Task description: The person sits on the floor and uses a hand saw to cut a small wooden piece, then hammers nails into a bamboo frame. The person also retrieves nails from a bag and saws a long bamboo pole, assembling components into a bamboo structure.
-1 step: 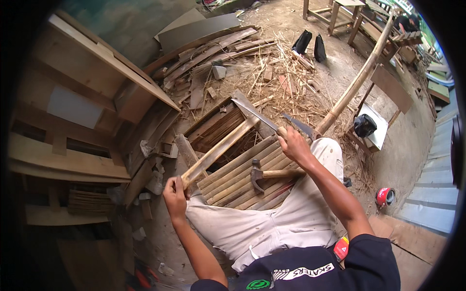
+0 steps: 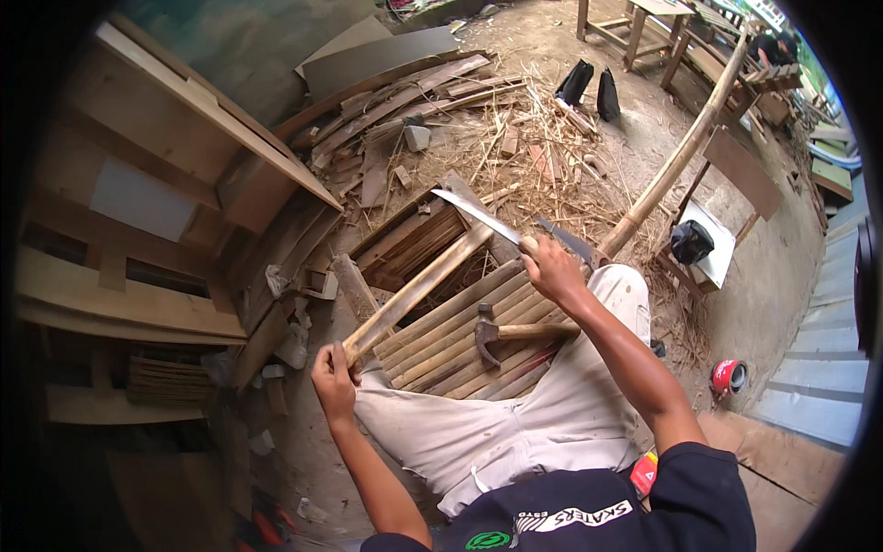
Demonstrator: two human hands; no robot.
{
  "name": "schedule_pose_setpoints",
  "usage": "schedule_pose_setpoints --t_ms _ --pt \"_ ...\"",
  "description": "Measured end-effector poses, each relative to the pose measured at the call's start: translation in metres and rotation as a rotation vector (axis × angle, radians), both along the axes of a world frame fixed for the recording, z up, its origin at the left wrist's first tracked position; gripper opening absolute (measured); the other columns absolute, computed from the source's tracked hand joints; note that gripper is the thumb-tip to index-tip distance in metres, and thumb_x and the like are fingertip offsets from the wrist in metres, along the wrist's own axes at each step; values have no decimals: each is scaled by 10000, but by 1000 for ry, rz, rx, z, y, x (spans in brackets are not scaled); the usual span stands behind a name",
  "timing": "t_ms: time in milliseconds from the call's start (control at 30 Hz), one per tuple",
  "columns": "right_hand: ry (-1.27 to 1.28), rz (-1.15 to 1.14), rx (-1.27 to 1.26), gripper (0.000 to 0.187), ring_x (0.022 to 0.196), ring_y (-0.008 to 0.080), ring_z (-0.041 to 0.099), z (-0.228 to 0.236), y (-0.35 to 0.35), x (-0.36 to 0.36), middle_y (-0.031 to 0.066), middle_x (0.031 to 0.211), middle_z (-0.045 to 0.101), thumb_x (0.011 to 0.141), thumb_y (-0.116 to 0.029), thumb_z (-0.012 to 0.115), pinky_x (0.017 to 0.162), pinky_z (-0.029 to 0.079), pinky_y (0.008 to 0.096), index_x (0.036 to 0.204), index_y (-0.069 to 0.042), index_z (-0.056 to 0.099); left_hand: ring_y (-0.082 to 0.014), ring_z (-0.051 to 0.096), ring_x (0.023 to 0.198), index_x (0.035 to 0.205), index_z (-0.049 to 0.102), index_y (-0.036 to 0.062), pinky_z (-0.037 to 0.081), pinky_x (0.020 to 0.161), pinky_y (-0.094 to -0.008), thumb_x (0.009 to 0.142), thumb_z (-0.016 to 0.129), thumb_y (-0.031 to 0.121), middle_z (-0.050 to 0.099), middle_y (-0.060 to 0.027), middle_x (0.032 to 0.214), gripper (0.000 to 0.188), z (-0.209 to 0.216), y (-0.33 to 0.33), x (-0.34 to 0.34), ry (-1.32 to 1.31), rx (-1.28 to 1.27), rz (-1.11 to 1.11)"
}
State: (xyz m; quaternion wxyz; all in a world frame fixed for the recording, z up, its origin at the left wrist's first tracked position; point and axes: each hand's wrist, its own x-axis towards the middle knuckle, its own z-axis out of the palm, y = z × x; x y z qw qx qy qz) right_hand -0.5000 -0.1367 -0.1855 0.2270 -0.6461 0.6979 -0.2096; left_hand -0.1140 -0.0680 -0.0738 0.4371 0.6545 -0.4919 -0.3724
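Note:
My left hand (image 2: 334, 379) is closed round the near end of a split bamboo strip (image 2: 418, 292), which slants away to the upper right. In my right hand (image 2: 557, 272) is the wooden handle of a long knife (image 2: 477, 217). Its bright blade points up and left and crosses the strip's far end; whether it is cutting in, I cannot tell. Below the strip, a slatted bamboo panel (image 2: 460, 336) rests against my lap. A claw hammer (image 2: 492, 333) lies on it, handle toward my right leg. Beside my right knee is a handsaw (image 2: 568, 241), its handle partly hidden.
Ahead lie bamboo shavings (image 2: 515, 120) and stacked wooden boards (image 2: 405, 101). A wooden cabinet (image 2: 166, 184) stands at left. On the right are a long bamboo pole (image 2: 676, 156), a chair (image 2: 727, 241) with a black bag (image 2: 692, 241), and a red can (image 2: 728, 376). Another person (image 2: 773, 48) is far off.
The knife has shifted slightly left along with my right hand, and its blade has turned to show more of its bright flat side. My left hand sits slightly lower with the strip.

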Motion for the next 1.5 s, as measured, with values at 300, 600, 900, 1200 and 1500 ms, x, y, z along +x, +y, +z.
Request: schedule_pose_setpoints --t_ms 300,600,900,1200,1500 --pt "347 597 -473 344 1018 287 589 1 -154 36 120 994 593 890 -307 638 888 417 420 1096 -52 534 -73 486 512 887 585 36 389 452 -218 1033 478 301 561 -14 672 321 -58 106 68 199 -84 354" --pt "270 766 -428 468 1056 238 567 -36 -221 87 64 1069 594 858 -258 674 915 400 392 1269 -99 516 -83 495 503 888 594 65 366 436 -221 1003 522 331 553 1 650 298 -78 133 95 270 8 636" --pt "346 759 -327 405 1090 215 557 -61 -251 103 35 1122 613 887 -262 636 939 375 412 1264 -151 539 -81 489 484 858 594 71 363 430 -226 1000 523 328 567 0 646 303 -83 116 115 320 15 601" --pt "-47 398 -465 580 1255 326 498 -42 -185 77 198 1331 525 868 -168 693 1077 365 497 1386 -62 456 -74 469 507 865 562 102 338 449 -230 997 525 351 537 18 645 284 -92 87 109 355 -17 582" --pt "-781 414 53 340 1125 216 616 -24 -56 19 120 1245 600 957 -29 517 970 475 328 1294 -34 565 -85 360 407 766 537 108 286 388 -257 965 528 280 422 32 552 263 -125 35 90 674 224 678"
